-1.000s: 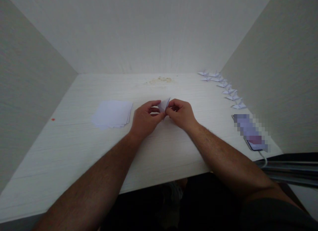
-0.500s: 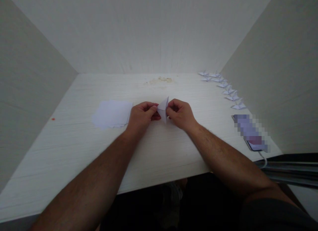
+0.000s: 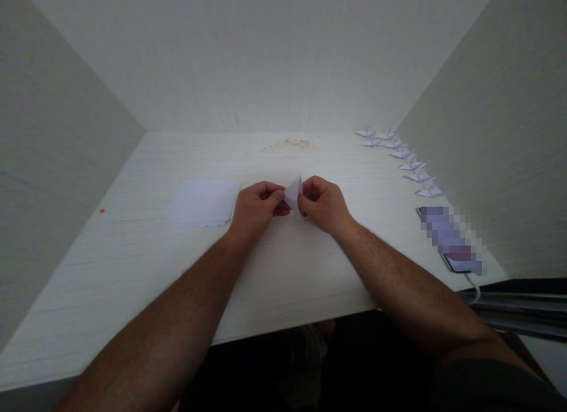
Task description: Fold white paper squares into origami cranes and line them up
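Note:
A small folded piece of white paper (image 3: 294, 193) stands on edge between my two hands, just above the white table (image 3: 283, 264). My left hand (image 3: 256, 208) pinches its left side with closed fingers. My right hand (image 3: 323, 204) pinches its right side, fingers curled. A stack of flat white paper sheets (image 3: 204, 202) lies on the table just left of my left hand.
A row of several small folded paper figures (image 3: 405, 161) runs along the right wall. A phone (image 3: 452, 239) with a white cable lies near the table's right front edge. A pale stain (image 3: 287, 144) marks the far table. Walls close in left, back and right.
The folded paper has been turned from leaning flat to standing on edge between my fingers. Both hands stay together at the table's middle. The view has shifted slightly.

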`<state>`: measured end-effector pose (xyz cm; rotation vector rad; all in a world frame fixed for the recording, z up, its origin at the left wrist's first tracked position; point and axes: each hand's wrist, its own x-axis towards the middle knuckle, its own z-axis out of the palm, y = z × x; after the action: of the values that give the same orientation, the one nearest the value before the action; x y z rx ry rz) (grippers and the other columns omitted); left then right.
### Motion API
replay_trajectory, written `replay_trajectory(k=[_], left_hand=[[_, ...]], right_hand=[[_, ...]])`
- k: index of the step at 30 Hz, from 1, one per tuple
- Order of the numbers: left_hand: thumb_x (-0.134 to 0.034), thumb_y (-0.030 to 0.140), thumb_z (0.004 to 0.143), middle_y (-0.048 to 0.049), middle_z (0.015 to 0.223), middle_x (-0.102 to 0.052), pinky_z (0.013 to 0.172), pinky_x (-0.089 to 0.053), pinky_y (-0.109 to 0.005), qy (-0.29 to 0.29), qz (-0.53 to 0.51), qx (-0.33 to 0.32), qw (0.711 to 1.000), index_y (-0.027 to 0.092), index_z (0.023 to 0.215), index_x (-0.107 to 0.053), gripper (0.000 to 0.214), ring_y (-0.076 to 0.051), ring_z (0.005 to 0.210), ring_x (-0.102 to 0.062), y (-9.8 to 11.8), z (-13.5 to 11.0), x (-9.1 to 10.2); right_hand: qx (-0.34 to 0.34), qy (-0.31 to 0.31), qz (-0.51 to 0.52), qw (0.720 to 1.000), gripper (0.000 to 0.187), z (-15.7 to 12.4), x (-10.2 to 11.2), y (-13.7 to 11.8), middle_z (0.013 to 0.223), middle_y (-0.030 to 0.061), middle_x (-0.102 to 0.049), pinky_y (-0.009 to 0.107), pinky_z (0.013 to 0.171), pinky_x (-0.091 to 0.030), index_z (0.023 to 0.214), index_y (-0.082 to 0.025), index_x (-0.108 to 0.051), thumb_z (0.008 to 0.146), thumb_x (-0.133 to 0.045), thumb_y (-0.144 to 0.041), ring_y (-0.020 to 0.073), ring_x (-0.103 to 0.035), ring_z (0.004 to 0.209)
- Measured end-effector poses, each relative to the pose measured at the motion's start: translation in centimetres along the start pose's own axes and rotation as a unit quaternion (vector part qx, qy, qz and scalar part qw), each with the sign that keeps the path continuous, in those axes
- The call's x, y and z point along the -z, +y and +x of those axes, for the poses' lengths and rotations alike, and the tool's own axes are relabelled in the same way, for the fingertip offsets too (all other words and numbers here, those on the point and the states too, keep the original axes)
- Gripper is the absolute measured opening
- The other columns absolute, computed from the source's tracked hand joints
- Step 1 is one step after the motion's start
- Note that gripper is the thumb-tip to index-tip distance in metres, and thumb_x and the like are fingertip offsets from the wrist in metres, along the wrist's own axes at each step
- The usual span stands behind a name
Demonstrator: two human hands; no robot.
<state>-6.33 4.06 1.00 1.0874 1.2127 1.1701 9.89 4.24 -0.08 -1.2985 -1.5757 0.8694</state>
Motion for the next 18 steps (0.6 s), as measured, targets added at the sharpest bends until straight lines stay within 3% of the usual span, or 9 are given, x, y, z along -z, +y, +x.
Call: replay_trajectory(k=[10, 18], left_hand=[[-0.076, 0.023, 0.075, -0.0008, 0.063, -0.067, 0.061, -0.063, -0.033, -0.051, -0.028, 0.02, 0.998, 0.015, 0.08, -0.067, 0.013, -0.014, 0.054, -0.066, -0.1, 0.4, 0.2], [-0.073, 0.02, 0.079, -0.0041, 0.065, -0.069, 0.059, -0.059, -0.029, -0.054, 0.022, -0.027, 0.998, 0.013, 0.083, -0.069, 0.009, -0.015, 0.057, -0.068, -0.5, 0.7, -0.7]], right_hand=[[0.023, -0.04, -0.011, 0.999, 0.009, 0.6, 0.1, 0.9, 0.072, 0.0002, -0.068, 0.026, 0.059, -0.047, 0.08, -0.018, -0.066, 0.072, -0.065, -0.022, 0.0141, -0.06, 0.065], [-0.008, -0.049, 0.072, 0.996, 0.011, 1.2, 0.1, 0.9, 0.065, -0.0017, -0.063, 0.023, 0.05, -0.043, 0.082, -0.019, -0.065, 0.075, -0.059, -0.024, 0.0112, -0.054, 0.053]])
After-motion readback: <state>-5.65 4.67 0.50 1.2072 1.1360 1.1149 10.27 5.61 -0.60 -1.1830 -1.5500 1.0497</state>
